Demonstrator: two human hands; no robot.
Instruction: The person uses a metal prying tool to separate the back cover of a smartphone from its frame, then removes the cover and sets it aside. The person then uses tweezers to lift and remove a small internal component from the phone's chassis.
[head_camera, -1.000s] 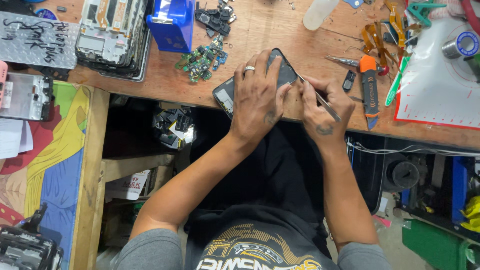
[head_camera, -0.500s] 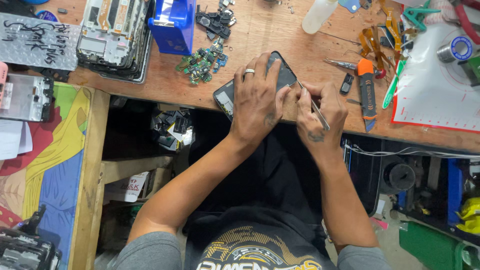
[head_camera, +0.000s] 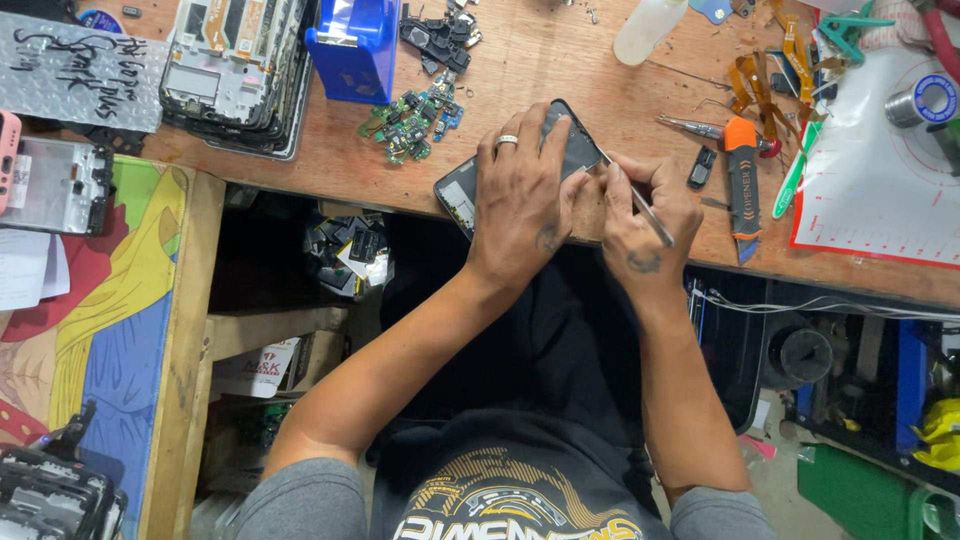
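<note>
The opened phone (head_camera: 560, 165) lies at the near edge of the wooden bench (head_camera: 560, 75) and serves as the reference for all positions below.

**Hands**
- The left hand (head_camera: 520, 200) is pressed flat over the middle of the phone, fingers spread and gripping its far edge; a ring is on one finger.
- The right hand (head_camera: 645, 225) is just right of the phone, clenched around a thin metal tool (head_camera: 640, 200) whose tip meets the phone's right edge.

**Risks (judgement)**
- The tool tip could slip off the edge and scratch internal parts or strike the left-hand fingers, since those fingers lie close to the tip.
- The phone partly overhangs the bench edge; uneven downward pressure could tip it off toward the lap.
- Excess levering force could crack the panel.

**Containers and contents**
- A blue plastic box (head_camera: 350, 40) stands beyond and left of the phone; its contents cannot be made out.
- A stack of phone frames (head_camera: 235, 70) sits further left of that box.
- Loose green circuit boards (head_camera: 415, 120) lie between the box and the phone, outside any container.
- A white bottle (head_camera: 645, 28) lies beyond the phone, contents not visible.

**Other items**
- An orange-handled knife (head_camera: 742, 175) lies right of the phone, near a white work mat (head_camera: 880, 190)
</note>
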